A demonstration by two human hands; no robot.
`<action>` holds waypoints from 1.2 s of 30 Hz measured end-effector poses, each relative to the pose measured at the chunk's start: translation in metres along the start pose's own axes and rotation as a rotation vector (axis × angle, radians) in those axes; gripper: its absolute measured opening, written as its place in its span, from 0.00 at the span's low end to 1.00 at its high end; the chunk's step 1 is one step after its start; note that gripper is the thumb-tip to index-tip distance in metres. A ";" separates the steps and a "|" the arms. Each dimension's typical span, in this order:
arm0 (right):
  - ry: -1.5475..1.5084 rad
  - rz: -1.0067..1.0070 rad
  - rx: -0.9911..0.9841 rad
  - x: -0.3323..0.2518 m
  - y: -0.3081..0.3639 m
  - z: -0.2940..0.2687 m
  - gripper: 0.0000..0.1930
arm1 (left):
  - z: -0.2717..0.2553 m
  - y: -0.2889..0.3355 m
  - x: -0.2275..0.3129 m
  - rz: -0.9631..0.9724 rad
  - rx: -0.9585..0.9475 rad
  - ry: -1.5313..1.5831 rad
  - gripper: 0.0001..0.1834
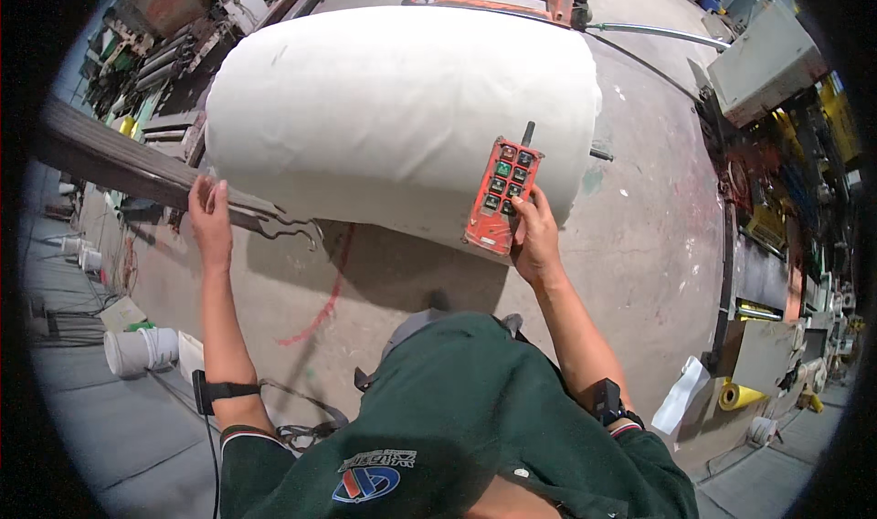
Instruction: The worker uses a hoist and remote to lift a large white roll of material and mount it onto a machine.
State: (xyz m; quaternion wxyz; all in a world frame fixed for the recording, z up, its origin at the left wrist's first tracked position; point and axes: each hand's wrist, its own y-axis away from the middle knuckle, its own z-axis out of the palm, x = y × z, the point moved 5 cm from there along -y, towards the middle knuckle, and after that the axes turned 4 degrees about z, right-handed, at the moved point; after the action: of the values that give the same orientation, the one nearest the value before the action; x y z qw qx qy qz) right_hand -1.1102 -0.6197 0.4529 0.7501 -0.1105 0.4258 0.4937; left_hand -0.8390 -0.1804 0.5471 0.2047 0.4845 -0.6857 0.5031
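Note:
My right hand [534, 240] is closed around a red handheld remote control [501, 195] with a short black antenna and two columns of buttons. The thumb rests on a button at its lower right. Over on the left, my left hand [211, 222] is raised against a long dark beam [128, 158], its fingers stretched upward. Metal hooks [297, 227] hang at the beam's near end, just right of that hand. Beyond both hands lies a big white roll of sheet material [393, 117], with a dark shaft end [600, 154] at its right side.
An orange pallet jack [557, 3] stands behind the roll. Machine parts [164, 62] crowd the far left, and a white bucket [142, 352] lies at the lower left. Along the right are a grey metal box [767, 62], shelving and a yellow roll [740, 396].

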 end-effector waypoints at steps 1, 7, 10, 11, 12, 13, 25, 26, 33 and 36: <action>0.009 0.004 0.006 -0.003 0.003 0.003 0.19 | 0.005 -0.004 -0.005 0.007 -0.007 0.006 0.34; 0.040 -0.056 0.049 -0.003 0.006 -0.001 0.20 | -0.046 -0.024 -0.027 0.147 0.786 -0.348 0.31; 0.016 -0.083 0.040 -0.002 0.007 0.003 0.21 | -0.085 -0.042 -0.060 0.083 0.849 -0.593 0.39; 0.004 -0.084 0.036 -0.002 0.008 0.004 0.21 | -0.088 -0.050 -0.063 0.010 0.835 -0.499 0.42; 0.003 -0.089 0.045 -0.003 0.009 0.003 0.21 | -0.083 -0.057 -0.067 -0.029 0.798 -0.379 0.42; 0.003 -0.075 0.045 -0.003 0.010 0.004 0.22 | -0.084 -0.061 -0.070 -0.029 0.798 -0.379 0.42; -0.022 -0.053 0.023 0.001 0.010 0.000 0.27 | -0.006 -0.083 -0.047 -0.140 0.131 0.001 0.31; -0.031 -0.058 0.022 0.000 0.009 0.002 0.27 | -0.001 -0.081 -0.046 -0.160 0.112 -0.008 0.30; 0.016 -0.090 0.130 0.013 0.002 0.000 0.28 | 0.049 -0.071 0.015 -0.151 -0.161 -0.094 0.28; 0.123 -0.117 0.167 0.017 -0.006 -0.001 0.29 | 0.074 -0.073 0.036 0.143 -0.238 -0.049 0.21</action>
State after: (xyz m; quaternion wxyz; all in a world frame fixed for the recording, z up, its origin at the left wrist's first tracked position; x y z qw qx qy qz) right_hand -1.1035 -0.6123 0.4377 0.7566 -0.1024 0.5037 0.4041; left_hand -0.7759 -0.2644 0.5806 0.2075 0.4187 -0.7781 0.4197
